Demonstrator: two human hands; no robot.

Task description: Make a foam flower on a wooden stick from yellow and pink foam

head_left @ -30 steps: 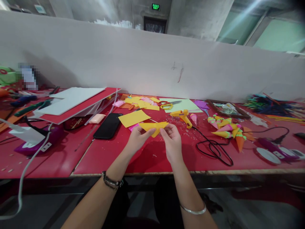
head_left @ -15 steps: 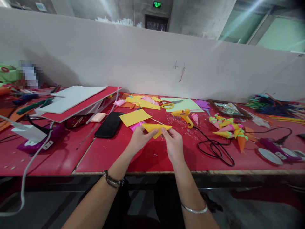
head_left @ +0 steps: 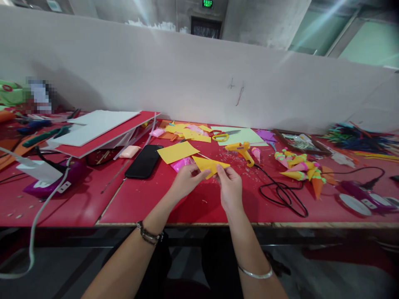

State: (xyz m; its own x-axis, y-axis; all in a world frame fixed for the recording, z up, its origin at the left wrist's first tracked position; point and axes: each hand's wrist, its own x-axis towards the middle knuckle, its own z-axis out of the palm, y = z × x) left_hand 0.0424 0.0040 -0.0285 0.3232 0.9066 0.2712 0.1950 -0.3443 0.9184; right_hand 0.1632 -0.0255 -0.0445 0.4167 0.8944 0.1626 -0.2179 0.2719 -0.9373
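Between my two hands is a piece of yellow paper (head_left: 209, 165), bent into a pointed, roughly triangular shape above the red table. My left hand (head_left: 186, 181) pinches its left part, thumb on the near side. At its right part my right hand (head_left: 230, 182) grips with thumb and fingers closed; the fingertips behind the paper are hidden. Just beyond my left hand lie a flat yellow sheet (head_left: 177, 152) and a bright pink packet (head_left: 181, 164). To their left rests a black phone (head_left: 144, 162).
A yellow glue gun (head_left: 240, 150) with a looping black cord lies right of my hands. Scissors (head_left: 222, 136) and paper scraps (head_left: 196, 133) are behind. Small decorated cones (head_left: 299, 166) are piled at right. White boards (head_left: 99, 126) and a purple power strip (head_left: 75, 176) stand left.
The yellow paper has tilted, its left corner now raised and its face turned more toward me. Both hands have shifted slightly right and keep their hold.
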